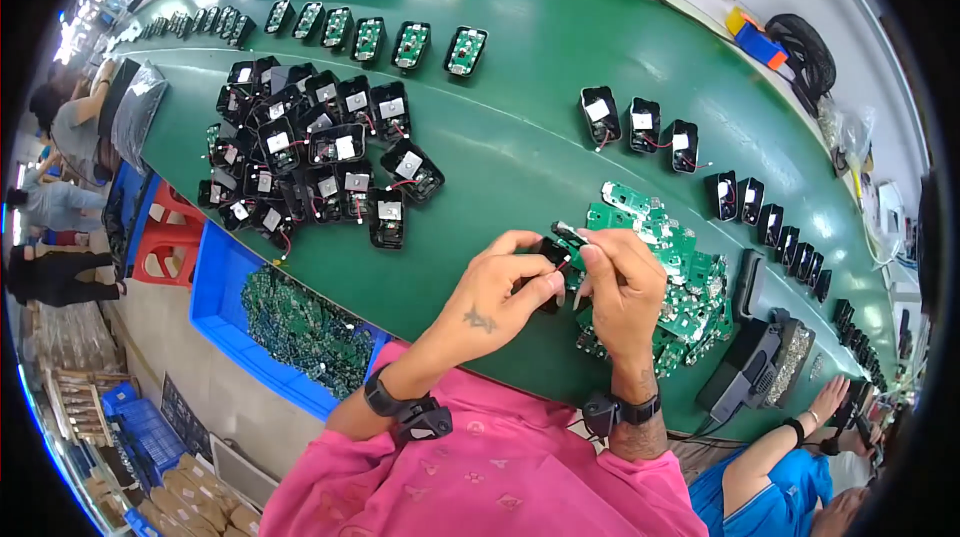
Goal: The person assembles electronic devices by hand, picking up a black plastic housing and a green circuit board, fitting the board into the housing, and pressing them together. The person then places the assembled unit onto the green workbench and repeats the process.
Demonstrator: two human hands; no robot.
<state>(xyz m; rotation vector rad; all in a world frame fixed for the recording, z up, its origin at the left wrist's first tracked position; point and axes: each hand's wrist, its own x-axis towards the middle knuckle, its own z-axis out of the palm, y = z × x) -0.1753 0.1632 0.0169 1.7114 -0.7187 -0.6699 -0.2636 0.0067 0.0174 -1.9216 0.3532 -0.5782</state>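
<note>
My left hand (488,287) is closed around a small black plastic case (552,253), mostly hidden by the fingers, with a bit of red wire at its edge. In a pinch, my right hand (626,282) holds a small circuit board (568,232), tilted over the case. Whether board and case touch, I cannot tell. Close beside my right hand lies a loose pile of green circuit boards (690,287). To the left of my hands is a heap of black cases (323,145) with silvery-white squares and red wires.
A row of cases with green boards (411,45) runs along the far left. More black cases (644,124) line the right. A blue bin (215,302) of boards stands at the left edge. At the right are a black device (742,369) and a co-worker's arm (790,437).
</note>
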